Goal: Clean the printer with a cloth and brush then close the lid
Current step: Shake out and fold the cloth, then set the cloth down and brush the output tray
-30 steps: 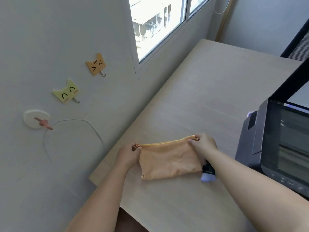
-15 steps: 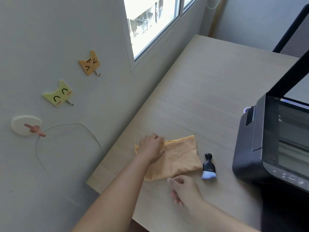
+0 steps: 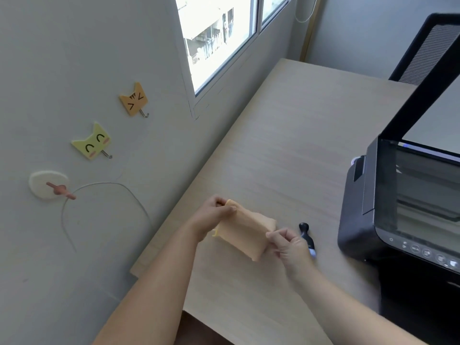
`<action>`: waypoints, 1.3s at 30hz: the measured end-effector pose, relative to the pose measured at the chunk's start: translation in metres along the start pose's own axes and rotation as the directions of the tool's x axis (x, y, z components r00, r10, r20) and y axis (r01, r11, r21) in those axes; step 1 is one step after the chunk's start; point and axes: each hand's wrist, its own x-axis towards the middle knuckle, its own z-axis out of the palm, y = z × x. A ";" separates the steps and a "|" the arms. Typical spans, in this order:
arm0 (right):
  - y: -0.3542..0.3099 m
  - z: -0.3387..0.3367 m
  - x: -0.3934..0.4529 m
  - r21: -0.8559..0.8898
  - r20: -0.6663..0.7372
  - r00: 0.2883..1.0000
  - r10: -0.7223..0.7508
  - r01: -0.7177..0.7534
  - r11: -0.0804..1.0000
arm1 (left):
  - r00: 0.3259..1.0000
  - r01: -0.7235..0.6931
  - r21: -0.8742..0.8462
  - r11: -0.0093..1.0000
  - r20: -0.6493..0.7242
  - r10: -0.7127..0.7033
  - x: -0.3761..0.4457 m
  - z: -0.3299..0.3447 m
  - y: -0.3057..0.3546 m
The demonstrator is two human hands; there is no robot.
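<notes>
Head view. An orange cloth (image 3: 245, 231), folded, was held just above a pale wooden table (image 3: 286, 135) between two bare hands. The left hand (image 3: 214, 215) pinched the upper left corner of the cloth, its fingers curled round the fabric edge; the right hand (image 3: 290, 246) pinched the lower right edge between thumb and fingers. The cloth stretched at a slant between the two grips, and whether its lower edge touched the table could not be told. A small brush (image 3: 307, 239) with a black handle and a pale bristle end lay on the table just beyond the right hand, partly hidden by it, between the cloth and the printer. The black printer (image 3: 361, 207) stood at the right edge of the table, its lid (image 3: 420, 78) raised and leaning back, so that the glass plate (image 3: 423, 195) beneath lay exposed; a row of buttons (image 3: 428, 252) ran along its front panel. On the grey wall to the left hung an orange cat hook (image 3: 134, 98), a yellow cat hook (image 3: 91, 141) and a round white hook (image 3: 47, 184), the last with a thin wire headband (image 3: 107, 185) looped from it. A window (image 3: 224, 33) stood above the far left side of the table.
</notes>
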 end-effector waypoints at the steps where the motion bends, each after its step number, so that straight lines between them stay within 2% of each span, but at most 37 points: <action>1: -0.013 -0.004 -0.004 0.006 0.014 0.999 -0.050 0.050 0.999 | 0.999 -0.036 -0.069 0.997 0.005 0.037 -0.007 -0.001 0.003; 4: -0.053 -0.016 -0.016 0.013 0.058 0.982 -0.179 0.179 0.984 | 0.990 -0.121 -0.228 0.966 0.038 0.133 -0.025 0.000 0.016; 6: -0.070 -0.023 -0.012 -0.052 0.073 0.978 -0.198 0.202 0.978 | 0.987 -0.143 -0.259 0.955 0.034 0.157 -0.033 0.003 0.024; 10: -0.089 -0.028 0.012 -0.208 0.084 0.973 -0.217 0.230 0.951 | 0.987 -0.159 -0.134 0.978 -0.048 0.154 -0.030 0.009 0.035; 13: -0.096 -0.030 0.025 -0.260 0.054 0.932 -0.359 0.360 0.896 | 0.968 -0.243 -0.071 0.967 -0.073 0.238 -0.026 0.015 0.051; 16: -0.081 -0.036 0.026 -0.349 0.001 0.892 -0.452 0.424 0.836 | 0.943 -0.309 0.018 0.951 -0.124 0.309 -0.025 0.018 0.054; 18: -0.057 -0.038 0.024 -0.435 -0.016 0.884 -0.467 0.415 0.799 | 0.939 -0.293 0.070 0.954 -0.166 0.300 -0.023 0.022 0.039; 19: -0.044 -0.040 0.024 -0.506 0.014 0.882 -0.471 0.413 0.757 | 0.945 -0.255 0.088 0.963 -0.186 0.267 -0.022 0.024 0.026; 20: -0.029 -0.043 0.023 -0.619 0.094 0.883 -0.460 0.414 0.668 | 0.956 -0.197 0.116 0.973 -0.195 0.217 -0.021 0.028 0.010; 22: -0.002 -0.049 0.019 -0.850 0.305 0.874 -0.378 0.429 0.306 | 0.980 -0.027 0.240 0.971 -0.184 0.072 -0.017 0.031 -0.030; 23: 0.013 -0.055 0.019 -0.890 0.356 0.851 -0.386 0.434 0.137 | 0.982 0.065 0.340 0.938 -0.188 0.000 -0.018 0.033 -0.048; 24: 0.026 -0.062 0.020 -0.895 0.371 0.832 -0.413 0.438 0.079 | 0.976 0.117 0.467 0.876 -0.216 -0.015 -0.019 0.034 -0.062; 26: 0.036 -0.072 0.020 -0.904 0.331 0.825 -0.458 0.417 0.097 | 0.949 0.146 0.697 0.702 -0.298 0.099 -0.022 0.036 -0.072; 28: 0.032 -0.078 0.028 -0.918 0.233 0.828 -0.510 0.361 0.166 | 0.920 0.086 0.792 0.604 -0.296 0.256 -0.024 0.044 -0.066; 30: 0.022 -0.080 0.038 -0.928 0.087 0.852 -0.515 0.257 0.268 | 0.885 -0.098 0.844 0.527 -0.169 0.435 -0.023 0.062 -0.060; 31: 0.016 -0.081 0.042 -0.914 0.019 0.878 -0.478 0.209 0.348 | 0.883 -0.190 0.867 0.461 -0.055 0.467 -0.020 0.073 -0.060; 33: 0.008 -0.083 0.048 -0.860 -0.092 0.923 -0.373 0.115 0.497 | 0.897 -0.328 0.887 0.324 0.184 0.403 -0.018 0.096 -0.061; 34: 0.007 -0.085 0.052 -0.833 -0.132 0.940 -0.313 0.066 0.550 | 0.905 -0.349 0.892 0.287 0.242 0.350 -0.018 0.105 -0.064; 36: 0.007 -0.089 0.058 -0.792 -0.176 0.964 -0.199 -0.019 0.611 | 0.933 -0.313 0.918 0.243 0.250 0.258 -0.018 0.113 -0.078; 39: 0.008 -0.088 0.063 -0.784 -0.189 0.975 -0.119 -0.077 0.615 | 0.955 -0.273 0.944 0.183 0.243 0.169 -0.019 0.121 -0.093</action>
